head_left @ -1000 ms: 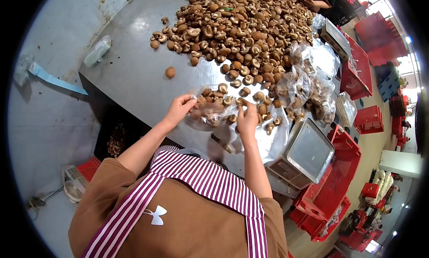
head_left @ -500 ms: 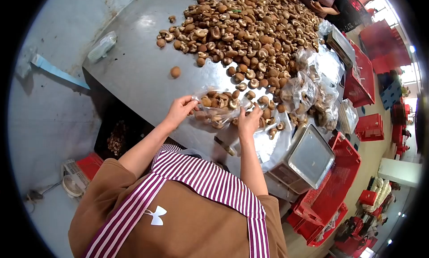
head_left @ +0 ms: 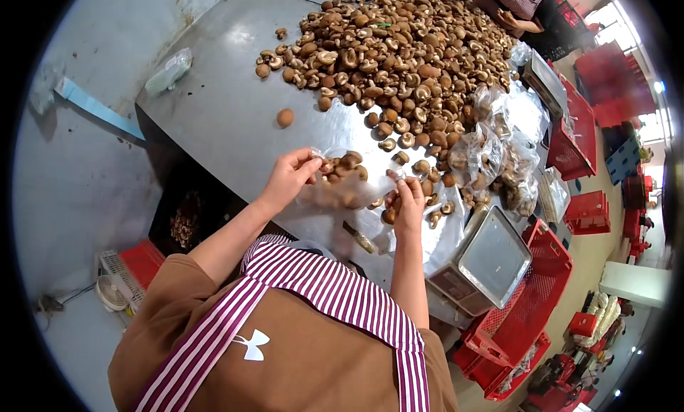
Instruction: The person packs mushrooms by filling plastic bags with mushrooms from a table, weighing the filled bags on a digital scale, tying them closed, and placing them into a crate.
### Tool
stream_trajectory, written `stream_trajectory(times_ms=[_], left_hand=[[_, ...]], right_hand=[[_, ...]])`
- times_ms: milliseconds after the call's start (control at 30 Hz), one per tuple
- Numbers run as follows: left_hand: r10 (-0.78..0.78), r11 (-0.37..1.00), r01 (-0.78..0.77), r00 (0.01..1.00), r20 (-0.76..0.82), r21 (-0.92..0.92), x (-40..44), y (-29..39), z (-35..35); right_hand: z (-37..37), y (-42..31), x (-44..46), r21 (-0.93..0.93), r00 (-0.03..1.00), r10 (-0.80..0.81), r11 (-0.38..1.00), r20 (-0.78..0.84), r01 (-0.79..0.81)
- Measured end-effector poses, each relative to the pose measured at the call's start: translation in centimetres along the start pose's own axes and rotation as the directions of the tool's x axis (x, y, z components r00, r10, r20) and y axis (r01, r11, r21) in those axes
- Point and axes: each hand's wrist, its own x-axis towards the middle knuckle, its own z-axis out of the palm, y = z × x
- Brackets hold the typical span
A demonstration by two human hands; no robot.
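Between my hands hangs a clear plastic bag (head_left: 349,189) with several brown mushrooms inside, a little blurred. My left hand (head_left: 292,173) pinches the bag's edge on the left side. On the right, my right hand (head_left: 406,202) has its fingers closed on the opposite edge of the bag. Loose mushrooms (head_left: 422,167) lie just beyond my right hand. A knife-like tool (head_left: 360,237) rests on the table below the bag, partly over thin plastic.
A large mushroom heap (head_left: 399,55) covers the back of the metal table (head_left: 214,91). Filled bags (head_left: 491,152) stand to the right. Nearer are a scale (head_left: 495,255) and red crates (head_left: 527,291). Another person's hand (head_left: 516,23) shows at the far side.
Both hands have shifted their hold on the bag. The right hand has turned and now pinches its edge, and the bag is drawn up between the hands.
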Motion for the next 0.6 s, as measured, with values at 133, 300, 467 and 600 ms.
stream_trajectory(times_ms=[133,300,467,600], left_hand=[[-0.128,0.991,0.128,0.992,0.012,0.035,0.5,-1.8,0.3],[0.133,0.876,-0.238,0.955,0.263,0.419,-1.1,0.5,4.6],[0.068,0.615,-0.342,0.921,0.384,0.710,-2.1,4.2,6.0],[0.072,0.746,-0.306,0.920,0.386,0.591,-2.6,5.5,6.3]], right_hand=[[1.7,0.0,-1.5,-0.077,0.992,0.082,0.994,0.101,-0.074],[6.0,-0.9,-4.4,-0.275,0.923,0.182,0.958,0.339,-0.088],[4.6,-5.2,-3.2,-0.015,0.908,0.202,0.977,0.367,-0.211],[2.1,-9.2,-1.0,0.031,0.951,0.043,0.998,0.305,-0.055]])
